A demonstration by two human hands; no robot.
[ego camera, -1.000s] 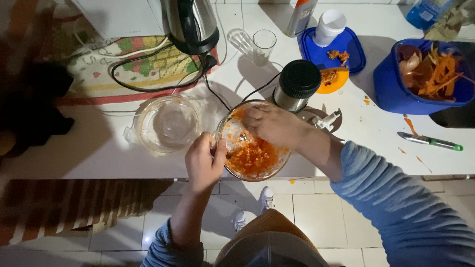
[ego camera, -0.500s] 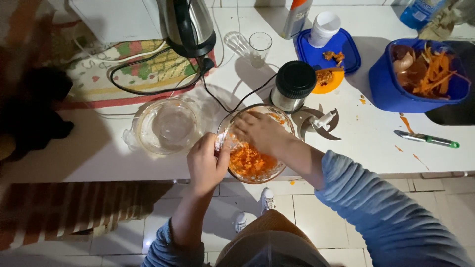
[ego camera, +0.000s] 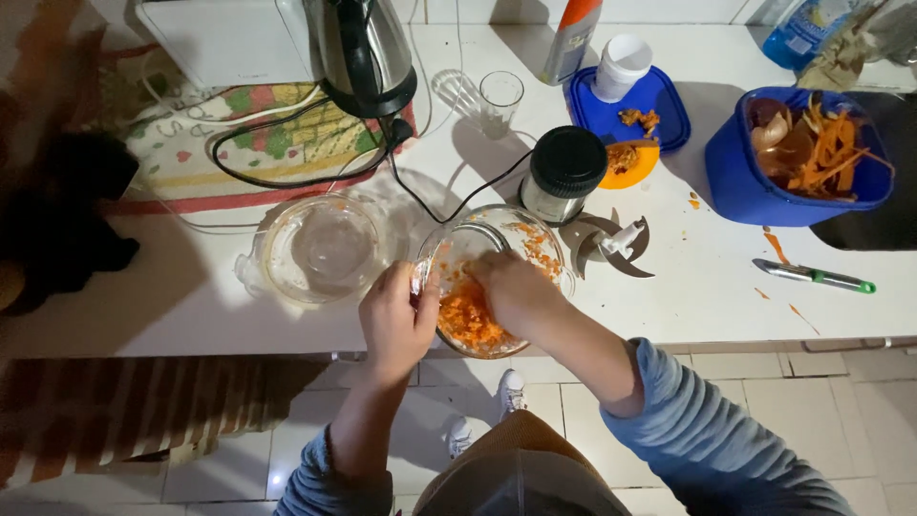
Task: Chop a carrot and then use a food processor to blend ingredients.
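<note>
Gripping the near left rim of a round clear glass chopper bowl [ego camera: 535, 244], the left hand [ego camera: 396, 320] has its fingers curled tight over the edge, thumb side toward the bowl's inside. The right hand [ego camera: 516, 291] reaches down into the bowl from the near right; its fingers are bent and bunched in the finely chopped orange carrot [ego camera: 470, 323], though the fingertips are hidden, so I cannot tell whether they pinch any of it.

The bowl sits at the near edge of the white countertop [ego camera: 707, 287], between the two forearms. It is see-through, with orange flecks stuck to the far inner wall, and the carrot lies heaped in the near half. The bowl looks tipped, its mouth turned toward the person and a little left. Being round, it has no clear long axis in plan; the axis through its mouth leans from the far right down toward the near left.

Just left of it stands an empty clear glass bowl with small side handles [ego camera: 323, 247]. Just beyond it is a black-topped cylindrical motor unit [ego camera: 565, 172] with a black cord, and to its right lies a grey two-winged chopper blade [ego camera: 616, 244]. Farther right sit a blue plastic tub of carrot and onion peelings [ego camera: 740, 186] and a green-handled peeler [ego camera: 814, 277].
</note>
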